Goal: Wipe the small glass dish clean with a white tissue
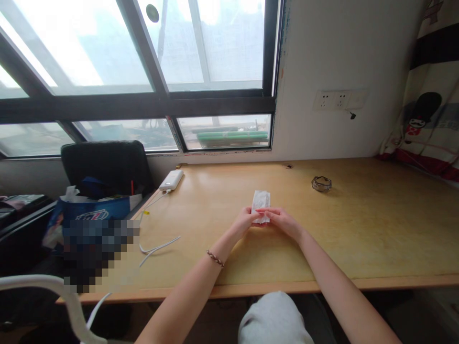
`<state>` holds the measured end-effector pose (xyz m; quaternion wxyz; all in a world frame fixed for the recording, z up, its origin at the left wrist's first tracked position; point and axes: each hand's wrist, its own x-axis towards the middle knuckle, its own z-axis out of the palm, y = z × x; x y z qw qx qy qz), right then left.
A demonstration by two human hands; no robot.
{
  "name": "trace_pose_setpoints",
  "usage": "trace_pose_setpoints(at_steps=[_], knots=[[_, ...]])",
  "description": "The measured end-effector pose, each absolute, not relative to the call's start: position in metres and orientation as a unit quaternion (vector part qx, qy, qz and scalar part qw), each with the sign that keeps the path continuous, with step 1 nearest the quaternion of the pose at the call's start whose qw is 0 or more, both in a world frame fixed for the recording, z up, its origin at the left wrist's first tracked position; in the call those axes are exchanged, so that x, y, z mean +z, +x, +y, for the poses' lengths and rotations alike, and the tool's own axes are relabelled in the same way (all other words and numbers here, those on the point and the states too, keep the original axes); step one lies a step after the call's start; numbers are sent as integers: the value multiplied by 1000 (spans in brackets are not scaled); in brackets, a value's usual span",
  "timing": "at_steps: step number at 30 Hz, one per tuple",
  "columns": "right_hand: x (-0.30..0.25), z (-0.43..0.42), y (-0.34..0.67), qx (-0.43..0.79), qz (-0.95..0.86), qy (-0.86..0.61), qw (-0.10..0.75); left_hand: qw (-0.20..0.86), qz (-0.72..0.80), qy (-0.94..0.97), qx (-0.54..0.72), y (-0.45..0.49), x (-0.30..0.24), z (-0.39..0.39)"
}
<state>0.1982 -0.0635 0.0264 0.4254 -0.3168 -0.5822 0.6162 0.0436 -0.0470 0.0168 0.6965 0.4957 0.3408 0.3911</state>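
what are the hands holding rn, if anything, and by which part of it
A white packet, possibly tissues, held by its near end, with the left hand on its left side and the right hand on its right.

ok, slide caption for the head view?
Left hand and right hand hold a crinkled white rectangular packet over a yellowish-brown wooden desk.

Free tabletop point(387, 229) rightward, except ring-shaped object point(322, 188)
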Motion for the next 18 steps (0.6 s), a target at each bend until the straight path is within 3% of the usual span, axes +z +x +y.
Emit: trace_pose_setpoints(at_steps=[18], knots=[[19,-43,215,574,-418,-347,613,716,336,550,269,42,17,-50]])
